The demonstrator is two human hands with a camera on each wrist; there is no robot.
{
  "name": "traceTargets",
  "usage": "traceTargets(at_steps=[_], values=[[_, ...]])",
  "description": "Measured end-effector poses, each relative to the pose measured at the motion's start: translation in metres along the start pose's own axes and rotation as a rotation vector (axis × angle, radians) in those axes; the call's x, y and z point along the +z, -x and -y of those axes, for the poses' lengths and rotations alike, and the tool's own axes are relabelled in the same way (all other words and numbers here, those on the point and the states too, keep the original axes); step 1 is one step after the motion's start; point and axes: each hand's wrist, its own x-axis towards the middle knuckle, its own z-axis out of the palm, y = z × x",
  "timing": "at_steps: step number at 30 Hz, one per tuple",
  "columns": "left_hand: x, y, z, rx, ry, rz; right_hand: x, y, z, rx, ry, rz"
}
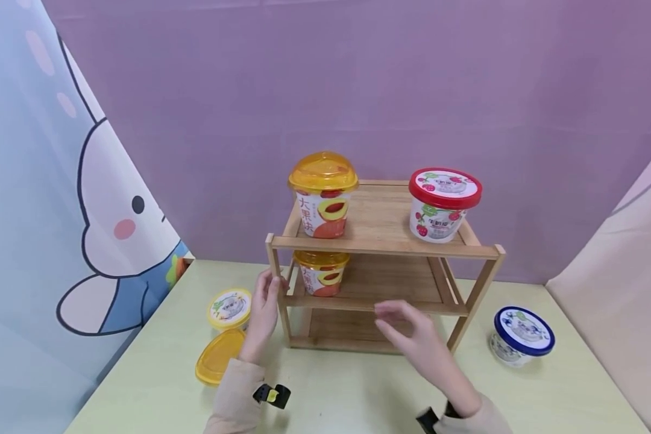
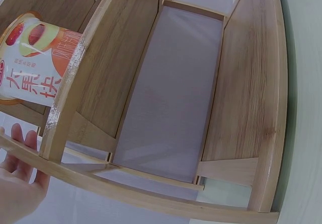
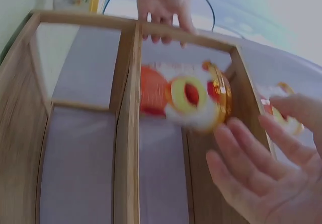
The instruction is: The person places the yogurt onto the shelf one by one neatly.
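Note:
A three-tier wooden shelf rack (image 1: 390,243) stands on the table. My left hand (image 1: 264,310) grips its left front post, the fingertips showing on the inner side. On the middle shelf, close to that hand, sits a peach-print cup with an orange lid (image 1: 322,278). In front of this shelf is my right hand (image 1: 415,337), fingers loosely bent and holding nothing; the right wrist view has the same hand (image 3: 271,168) near the cup's lid. A second peach-print cup with an orange domed lid (image 1: 325,202) and a red-lidded tub (image 1: 441,208) stand on the top shelf.
Left of the rack, a yellow-lidded tub (image 1: 230,307) stands behind an orange-lidded cup (image 1: 219,358), partly covered by my left arm. A blue-lidded tub (image 1: 522,334) is on the table to the right. A purple cloth (image 1: 358,90) hangs behind the rack.

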Motion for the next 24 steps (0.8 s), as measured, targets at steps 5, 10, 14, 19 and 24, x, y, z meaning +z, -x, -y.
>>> traceTargets(at_steps=[5, 10, 14, 19, 24], values=[[-0.001, -0.005, 0.016, 0.015, 0.007, 0.002, -0.031, 0.024, -0.009, 0.027, 0.047, 0.030], [-0.001, -0.007, 0.025, 0.022, 0.004, -0.001, -0.057, 0.045, -0.026, 0.080, 0.160, 0.009], [-0.004, -0.007, 0.025, 0.035, 0.009, -0.016, -0.075, 0.060, -0.042, 0.100, 0.214, -0.022], [-0.005, -0.007, 0.026, 0.033, 0.004, -0.016, -0.096, 0.073, -0.062, 0.106, 0.247, -0.098], [-0.003, -0.007, 0.028, 0.031, -0.001, -0.002, -0.122, 0.081, -0.084, 0.156, 0.355, -0.146]])
